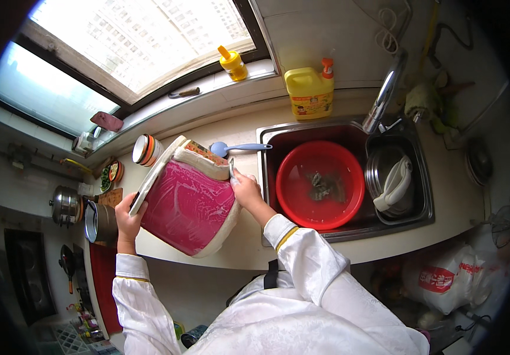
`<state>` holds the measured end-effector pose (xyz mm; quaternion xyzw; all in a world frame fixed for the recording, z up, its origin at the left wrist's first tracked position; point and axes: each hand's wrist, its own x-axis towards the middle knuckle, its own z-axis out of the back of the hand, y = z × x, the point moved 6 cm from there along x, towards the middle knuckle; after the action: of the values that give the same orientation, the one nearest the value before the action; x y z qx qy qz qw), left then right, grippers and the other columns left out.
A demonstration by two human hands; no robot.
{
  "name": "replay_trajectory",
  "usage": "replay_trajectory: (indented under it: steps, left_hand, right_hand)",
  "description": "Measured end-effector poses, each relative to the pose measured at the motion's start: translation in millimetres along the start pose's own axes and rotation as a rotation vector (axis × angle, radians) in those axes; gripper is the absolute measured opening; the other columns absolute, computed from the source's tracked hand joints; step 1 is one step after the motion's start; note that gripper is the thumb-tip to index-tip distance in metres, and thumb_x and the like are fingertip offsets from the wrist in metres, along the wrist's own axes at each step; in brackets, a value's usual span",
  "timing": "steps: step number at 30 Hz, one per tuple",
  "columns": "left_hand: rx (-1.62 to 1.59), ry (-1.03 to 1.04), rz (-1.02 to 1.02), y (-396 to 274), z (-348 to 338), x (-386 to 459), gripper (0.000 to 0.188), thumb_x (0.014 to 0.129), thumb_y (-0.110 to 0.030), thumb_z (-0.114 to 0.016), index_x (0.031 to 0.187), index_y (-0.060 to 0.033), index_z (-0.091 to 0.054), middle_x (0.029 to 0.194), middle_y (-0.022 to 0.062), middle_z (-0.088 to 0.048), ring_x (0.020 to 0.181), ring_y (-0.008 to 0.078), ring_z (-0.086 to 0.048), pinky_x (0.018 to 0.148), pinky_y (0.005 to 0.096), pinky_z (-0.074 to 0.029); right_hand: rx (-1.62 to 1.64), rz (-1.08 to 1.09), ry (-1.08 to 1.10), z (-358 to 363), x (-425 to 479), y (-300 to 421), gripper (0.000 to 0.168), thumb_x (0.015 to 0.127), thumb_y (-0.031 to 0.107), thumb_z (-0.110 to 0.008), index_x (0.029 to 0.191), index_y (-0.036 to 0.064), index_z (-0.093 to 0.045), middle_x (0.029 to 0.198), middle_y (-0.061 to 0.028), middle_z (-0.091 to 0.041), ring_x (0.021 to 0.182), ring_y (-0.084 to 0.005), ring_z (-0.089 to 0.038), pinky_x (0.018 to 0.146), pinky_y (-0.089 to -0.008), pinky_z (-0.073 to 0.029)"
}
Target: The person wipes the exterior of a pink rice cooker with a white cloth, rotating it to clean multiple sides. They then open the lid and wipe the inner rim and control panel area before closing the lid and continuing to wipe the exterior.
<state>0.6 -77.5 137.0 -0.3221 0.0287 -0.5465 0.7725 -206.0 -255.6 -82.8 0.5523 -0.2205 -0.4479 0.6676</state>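
I hold up a bulky pink-and-cream case-like item (188, 206) over the counter, left of the sink. Whitish streaks, like suds, cover its pink panel, and a patterned strip runs along its top. My left hand (130, 217) grips its cream left edge. At its upper right corner is my right hand (247, 191), fingers closed around a small pale piece whose kind I cannot tell. A red plastic basin (281, 199) sits in the sink (263, 133) to the right, holding water and a dark, soggy clump (320, 186).
A blue long-handled brush or scoop (248, 147) lies behind the item. Stacked bowls (146, 150) and a metal pot (99, 222) stand left. A yellow detergent jug (310, 95) stands behind the sink, near the chrome faucet (383, 95). Metal bowls (374, 171) fill the small right basin.
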Motion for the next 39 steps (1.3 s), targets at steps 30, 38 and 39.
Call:
replay_trajectory:
  steps: [30,38,39]
  left_hand:
    - [-0.025,-0.007,0.005,12.3,4.1,10.4,0.028,0.087,-0.016,-0.07,0.106,0.0031,-0.067,0.08,0.0005,-0.062,0.074,0.0082,-0.053,0.069,0.0236,-0.044]
    - [0.038,-0.052,0.046,21.5,-0.4,10.0,0.026,0.086,-0.021,-0.071,0.1,0.0006,-0.069,0.078,0.0059,-0.065,0.071,0.013,-0.057,0.068,0.0276,-0.046]
    - [0.046,-0.047,0.058,20.1,-3.3,12.3,0.027,0.086,-0.022,-0.071,0.1,0.0,-0.069,0.077,0.0061,-0.065,0.07,0.0132,-0.057,0.068,0.0279,-0.046]
  right_hand:
    - [0.358,0.342,0.055,-19.5,-6.4,-35.5,0.048,0.092,0.006,-0.052,0.14,0.008,-0.052,0.143,-0.0134,-0.052,0.121,-0.0308,-0.052,0.108,-0.0386,-0.033]
    - [0.042,0.794,-0.219,-1.6,-97.2,34.1,0.055,0.087,0.008,-0.056,0.141,0.008,-0.05,0.151,-0.0145,-0.043,0.134,-0.0326,-0.044,0.11,-0.0478,-0.029]
    - [-0.014,0.779,-0.19,-4.1,-118.3,38.9,0.056,0.086,0.008,-0.057,0.142,0.008,-0.049,0.151,-0.0137,-0.042,0.135,-0.0334,-0.043,0.111,-0.0476,-0.028]
